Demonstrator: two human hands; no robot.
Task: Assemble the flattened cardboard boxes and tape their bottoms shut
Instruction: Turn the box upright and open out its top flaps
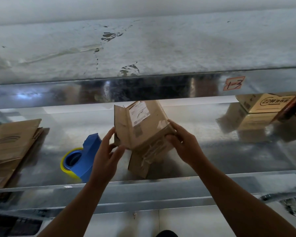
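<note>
Both hands are clamped on a small worn brown cardboard box (143,127) with a white label, held over the shiny metal worktop (220,151). My left hand (108,151) pinches its left flap and my right hand (184,144) grips its right corner. Just beside my left hand lies a blue tape dispenser (87,158) with a yellow roll. Flattened brown cardboard sheets (10,147) lie far left, and a printed tan carton (265,103) sits far right.
</note>
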